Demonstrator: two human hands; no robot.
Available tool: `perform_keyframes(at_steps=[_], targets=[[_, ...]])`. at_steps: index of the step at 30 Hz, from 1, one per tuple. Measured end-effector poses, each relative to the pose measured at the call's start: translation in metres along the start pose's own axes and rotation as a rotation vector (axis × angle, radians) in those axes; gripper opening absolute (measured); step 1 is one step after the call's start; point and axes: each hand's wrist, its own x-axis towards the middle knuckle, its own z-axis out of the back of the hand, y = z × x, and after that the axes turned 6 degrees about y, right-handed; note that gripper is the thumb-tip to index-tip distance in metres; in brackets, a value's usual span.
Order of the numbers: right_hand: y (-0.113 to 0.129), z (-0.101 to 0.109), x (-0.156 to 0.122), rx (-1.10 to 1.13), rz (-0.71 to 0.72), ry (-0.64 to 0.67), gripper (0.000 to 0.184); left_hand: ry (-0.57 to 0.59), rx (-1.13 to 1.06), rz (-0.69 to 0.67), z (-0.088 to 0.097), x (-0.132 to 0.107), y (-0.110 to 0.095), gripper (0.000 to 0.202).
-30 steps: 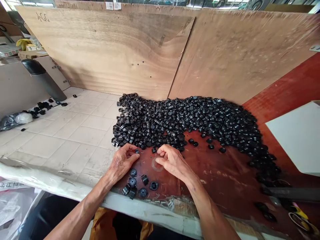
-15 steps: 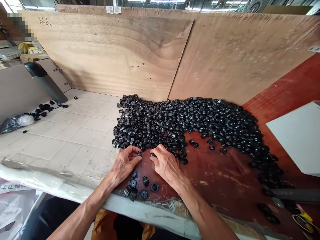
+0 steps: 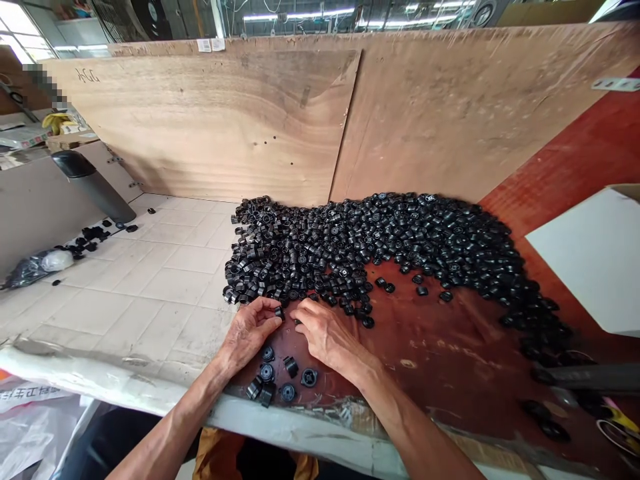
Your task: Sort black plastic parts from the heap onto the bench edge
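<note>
Pinching blk part (image 3: 279,313) w/ L grip (image 3: 246,332) nr pile (image 3: 380,230).

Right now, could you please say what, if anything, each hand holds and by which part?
The left hand holds a black piece, apparently by its outer side; the right hand, a second piece, too hidden to tell where.

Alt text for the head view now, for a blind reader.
The person's left hand holds a small black part and the right hand pinches a mostly hidden dark piece. Beyond them, a large heap of black parts lies before a wooden board; a small cluster sits nearer the person.
</note>
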Motion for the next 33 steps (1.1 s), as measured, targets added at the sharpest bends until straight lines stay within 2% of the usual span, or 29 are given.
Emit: perform_keyframes(at_steps=[4, 6, 12, 18, 21, 24, 28, 30, 33], targets=[[0.010, 0.010, 0.001, 0.251, -0.184, -0.142, 0.018, 0.026, -0.025, 0.003, -0.001, -0.002, -0.004, 0.031], [0.014, 0.015, 0.002, 0.346, -0.228, -0.155, 0.012, 0.049, -0.050, 0.007, -0.001, -0.003, -0.006, 0.033], [0.017, 0.016, 0.001, 0.345, -0.170, -0.130, 0.019, 0.092, -0.144, -0.021, -0.002, -0.005, -0.007, 0.032], [0.023, 0.015, 0.003, 0.416, -0.173, -0.166, 0.013, 0.107, -0.180, -0.068, -0.005, -0.008, -0.005, 0.028], [0.027, 0.018, 0.003, 0.406, -0.212, -0.122, 0.011, 0.123, -0.153, -0.114, -0.005, -0.009, -0.004, 0.023], [0.031, 0.022, 0.003, 0.349, -0.255, -0.074, 0.013, 0.097, -0.009, -0.212, -0.002, -0.009, -0.003, 0.017], [0.034, 0.022, 0.003, 0.211, -0.218, -0.086, 0.026, 0.075, 0.141, -0.311, 0.001, -0.008, 0.000, 0.014], [0.035, 0.020, 0.003, 0.155, -0.190, -0.154, 0.026, 0.089, 0.120, -0.297, 0.000, -0.007, 0.000, 0.014], [0.033, 0.017, 0.000, 0.136, -0.142, -0.224, 0.017, 0.090, -0.023, -0.219, -0.004, -0.007, -0.001, 0.018]])
